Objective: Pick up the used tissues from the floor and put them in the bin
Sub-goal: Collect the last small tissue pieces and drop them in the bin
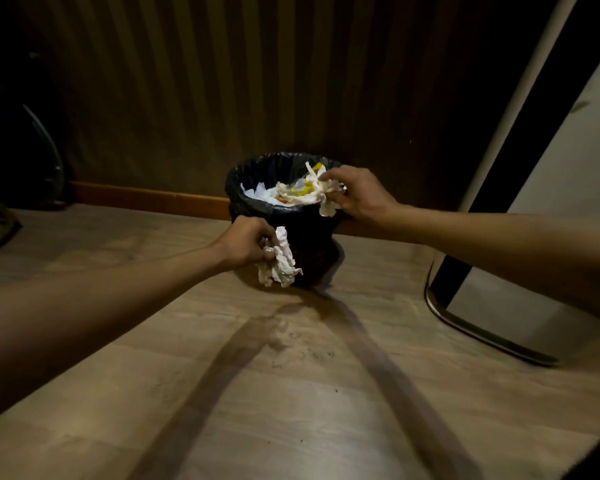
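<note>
1. Holding a crumpled tissue wad (280, 259), your left hand (245, 242) is clenched shut in front of the bin's (257, 174) side, below its rim.
2. Your right hand (359, 195) pinches another tissue bundle (321, 194) right at the rim, partly over the opening.
3. Release the right bundle only once it sits fully over the black liner; then lift the left wad above the rim before letting go.
4. Push gently, because the bin looks nearly full.
5. Around you, the wooden floor (291, 410) shows dark specks and no loose tissues in view; striped wall panelling (222, 81) stands behind.
</note>
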Tool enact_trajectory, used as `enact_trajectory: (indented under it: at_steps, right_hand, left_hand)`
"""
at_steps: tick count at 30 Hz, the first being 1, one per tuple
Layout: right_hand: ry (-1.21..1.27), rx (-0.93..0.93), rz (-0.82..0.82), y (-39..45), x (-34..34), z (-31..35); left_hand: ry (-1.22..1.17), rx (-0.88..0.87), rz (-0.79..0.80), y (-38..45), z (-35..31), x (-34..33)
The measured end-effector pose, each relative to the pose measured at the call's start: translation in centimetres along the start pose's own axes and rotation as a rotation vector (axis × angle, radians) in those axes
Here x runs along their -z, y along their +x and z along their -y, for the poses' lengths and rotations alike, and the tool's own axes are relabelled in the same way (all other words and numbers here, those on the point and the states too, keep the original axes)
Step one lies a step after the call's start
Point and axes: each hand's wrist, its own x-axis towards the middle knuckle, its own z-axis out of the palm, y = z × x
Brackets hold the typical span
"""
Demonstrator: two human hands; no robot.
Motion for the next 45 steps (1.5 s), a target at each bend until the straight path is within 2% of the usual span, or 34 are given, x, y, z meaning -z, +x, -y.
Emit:
enact_trajectory:
  at_steps: [9,18,26,31,36,40,42,45]
  right_hand:
    - [0.056,-0.305,-0.119,6.7,-2.1,2.1]
    - [0.188,-0.415,-0.07,7.4,-1.7,1.1]
    - [-0.031,-0.323,-0.154,0.8,-0.6,-3.1]
    - [-0.131,-0.293,-0.123,-1.7,0.8,-4.4]
    - [-0.182,-0.217,-0.014,-3.1,0.3,-4.7]
    - [-0.174,-0.154,0.08,-3.8,-0.6,-4.6]
    - [-0.176,-0.129,0.115,-4.3,-0.9,-4.4]
    - [-0.174,-0.081,0.18,-5.5,-1.6,-4.6]
  left_hand:
    - [-0.028,0.106,-0.128,-0.5,-0.1,2.5]
    - [-0.171,0.273,-0.35,1.5,0.2,5.7]
    - [-0.251,0.361,-0.583,6.5,0.1,6.3]
    - [-0.338,0.42,-0.694,10.9,-1.9,4.9]
    - [-0.37,0.458,-0.618,14.9,-1.6,3.3]
    - [-0.415,0.463,-0.315,15.3,-1.9,2.6]
    - [-0.336,0.408,-0.254,14.7,-1.7,2.9]
    - [-0.131,0.293,-0.291,12.4,-1.0,2.9]
